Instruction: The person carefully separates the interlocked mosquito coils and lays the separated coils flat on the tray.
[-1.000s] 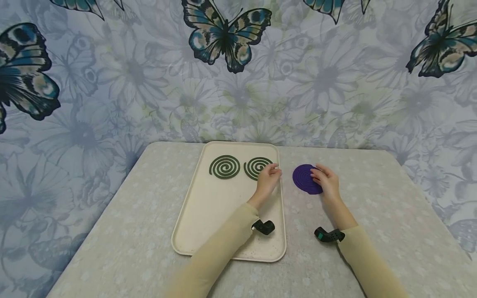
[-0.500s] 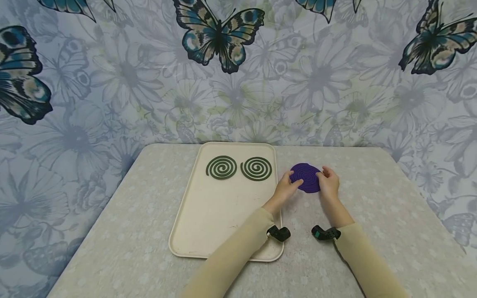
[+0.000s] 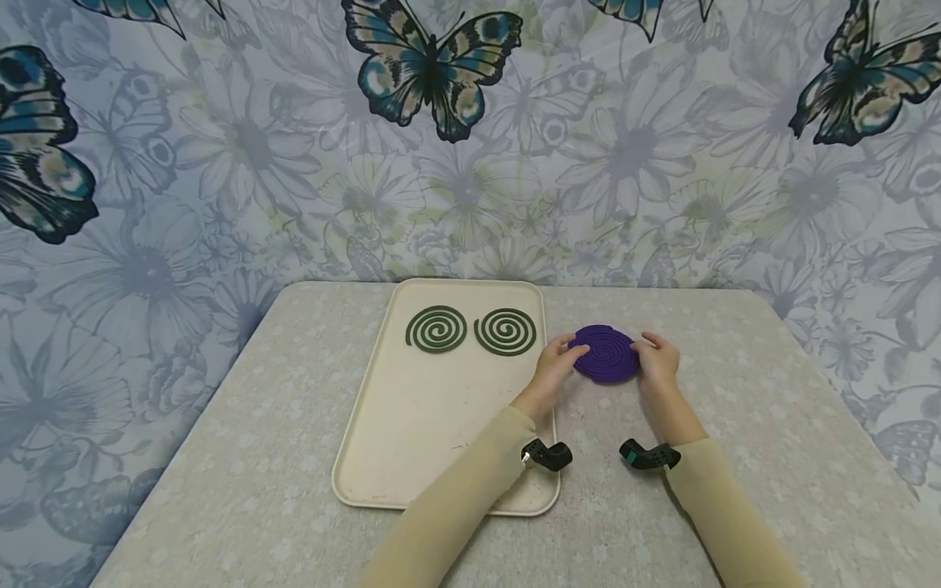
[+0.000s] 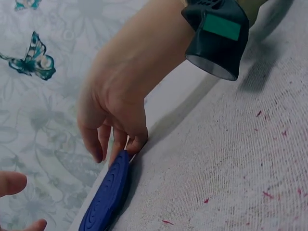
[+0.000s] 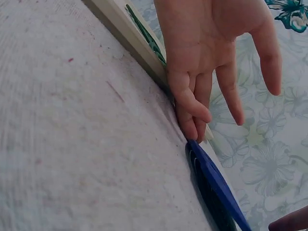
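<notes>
A purple ridged disc (image 3: 606, 354) is held low over the table just right of the tray. My left hand (image 3: 547, 376) pinches its left edge, and my right hand (image 3: 659, 367) pinches the opposite edge. In the left wrist view the blue-looking disc (image 4: 107, 197) slants down from the fingertips of my right hand (image 4: 118, 106). The right wrist view shows the disc (image 5: 216, 180) nearly edge-on, its tip at the fingers of my left hand (image 5: 199, 62), other fingers spread. Two dark green spiral coils (image 3: 436, 330) (image 3: 505, 332) lie side by side on the tray.
The cream rectangular tray (image 3: 412, 425) lies left of the disc, with my left forearm crossing its lower right corner. Patterned cloth covers the table (image 3: 764, 392), and a butterfly-print backdrop (image 3: 470, 204) stands behind its far edge. Black devices (image 3: 547, 455) (image 3: 648, 455) sit at both wrists.
My left hand has moved right, from over the right green coil to the disc's left edge. Over the last half second the disc and right hand shifted slightly right.
</notes>
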The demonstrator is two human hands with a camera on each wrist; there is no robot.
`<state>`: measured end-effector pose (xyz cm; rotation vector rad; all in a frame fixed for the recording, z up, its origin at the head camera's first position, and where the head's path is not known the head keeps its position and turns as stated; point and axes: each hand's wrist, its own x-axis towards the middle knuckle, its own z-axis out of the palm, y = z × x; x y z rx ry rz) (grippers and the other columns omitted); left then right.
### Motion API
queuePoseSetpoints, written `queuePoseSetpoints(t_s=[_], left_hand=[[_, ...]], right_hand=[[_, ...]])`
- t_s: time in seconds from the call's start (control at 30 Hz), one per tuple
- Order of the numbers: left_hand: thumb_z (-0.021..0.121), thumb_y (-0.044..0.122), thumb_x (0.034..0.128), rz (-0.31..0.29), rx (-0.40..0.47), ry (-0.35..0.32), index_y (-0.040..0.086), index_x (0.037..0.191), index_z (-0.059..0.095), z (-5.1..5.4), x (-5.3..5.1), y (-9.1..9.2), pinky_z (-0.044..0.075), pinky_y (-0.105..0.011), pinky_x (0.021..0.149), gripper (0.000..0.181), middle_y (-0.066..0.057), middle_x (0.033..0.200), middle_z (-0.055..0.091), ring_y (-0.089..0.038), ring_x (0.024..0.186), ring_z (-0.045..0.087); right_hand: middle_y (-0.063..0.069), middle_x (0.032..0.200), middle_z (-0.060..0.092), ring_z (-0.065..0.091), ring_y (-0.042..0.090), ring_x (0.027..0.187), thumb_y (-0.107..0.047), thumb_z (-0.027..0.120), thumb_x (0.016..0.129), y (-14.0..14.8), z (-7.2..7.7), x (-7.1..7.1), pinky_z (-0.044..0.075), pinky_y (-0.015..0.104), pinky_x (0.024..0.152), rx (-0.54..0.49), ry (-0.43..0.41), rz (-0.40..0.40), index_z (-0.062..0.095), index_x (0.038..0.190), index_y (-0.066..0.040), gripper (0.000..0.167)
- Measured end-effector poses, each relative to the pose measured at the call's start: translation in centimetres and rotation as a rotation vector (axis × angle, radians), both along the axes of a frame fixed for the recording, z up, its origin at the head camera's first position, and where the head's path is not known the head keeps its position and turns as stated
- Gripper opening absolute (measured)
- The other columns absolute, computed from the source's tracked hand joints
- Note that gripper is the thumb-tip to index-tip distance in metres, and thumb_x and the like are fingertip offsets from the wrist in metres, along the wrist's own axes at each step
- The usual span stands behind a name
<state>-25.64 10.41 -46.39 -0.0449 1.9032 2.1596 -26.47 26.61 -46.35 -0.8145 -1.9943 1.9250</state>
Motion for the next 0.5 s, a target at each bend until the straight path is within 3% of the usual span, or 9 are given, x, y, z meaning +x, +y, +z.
queuePoseSetpoints(t_s=[0.1, 0.17, 0.23, 0.33, 0.4, 0.5], left_hand=[[0.061, 0.021, 0.0898, -0.003, 0.028, -0.02, 0.004, 0.135, 0.051, 0.2, 0.1, -0.2, 0.043, -0.044, 0.107, 0.049, -0.021, 0.138, 0.046, -0.034, 0.128, 0.047], [0.061, 0.021, 0.0902, -0.007, 0.057, -0.038, 0.006, 0.135, 0.051, 0.3, 0.2, -0.4, 0.041, -0.044, 0.108, 0.049, -0.019, 0.137, 0.047, -0.035, 0.127, 0.047], [0.061, 0.022, 0.0903, -0.002, 0.059, -0.036, 0.007, 0.134, 0.052, 0.4, 0.2, -0.7, 0.04, -0.043, 0.109, 0.047, -0.017, 0.136, 0.049, -0.034, 0.127, 0.047], [0.062, 0.021, 0.0899, 0.025, 0.025, 0.002, 0.009, 0.13, 0.056, 0.9, 0.3, -1.4, 0.041, -0.04, 0.108, 0.043, -0.014, 0.134, 0.052, -0.03, 0.126, 0.049], [0.063, 0.02, 0.0893, 0.052, -0.016, 0.057, 0.008, 0.127, 0.059, 1.3, 0.1, -2.0, 0.043, -0.036, 0.105, 0.04, -0.013, 0.133, 0.055, -0.027, 0.124, 0.052], [0.063, 0.017, 0.0895, 0.07, -0.076, 0.154, 0.008, 0.126, 0.06, 2.0, 0.0, -3.3, 0.048, -0.032, 0.098, 0.038, -0.012, 0.131, 0.057, -0.026, 0.12, 0.055]], right_hand=[[-0.017, 0.073, 0.058, 0.058, 0.003, 0.086, 0.009, 0.055, 0.085, 0.2, 0.3, 0.1, 0.046, 0.007, 0.074, -0.029, 0.01, 0.008, 0.046, 0.138, 0.004, 0.053], [-0.016, 0.08, 0.061, 0.058, 0.007, 0.099, 0.01, 0.055, 0.085, 0.1, 0.6, 0.2, 0.046, 0.006, 0.078, -0.049, -0.005, 0.018, 0.045, 0.14, 0.0, 0.056], [-0.012, 0.091, 0.062, 0.057, 0.008, 0.103, 0.011, 0.056, 0.085, 0.0, 1.0, 0.3, 0.047, 0.007, 0.076, -0.073, -0.016, 0.024, 0.044, 0.141, -0.003, 0.059], [-0.006, 0.102, 0.058, 0.058, 0.003, 0.091, 0.012, 0.057, 0.086, -0.3, 1.9, 0.5, 0.048, 0.007, 0.065, -0.132, 0.006, 0.034, 0.044, 0.142, -0.005, 0.061], [-0.005, 0.103, 0.056, 0.057, -0.001, 0.079, 0.012, 0.057, 0.086, -0.8, 2.6, 0.8, 0.047, 0.008, 0.057, -0.173, 0.044, 0.055, 0.043, 0.143, -0.006, 0.061], [-0.004, 0.111, 0.054, 0.057, -0.003, 0.073, 0.011, 0.055, 0.088, -2.0, 3.9, 1.6, 0.047, 0.009, 0.056, -0.232, 0.09, 0.108, 0.034, 0.148, -0.011, 0.067]])
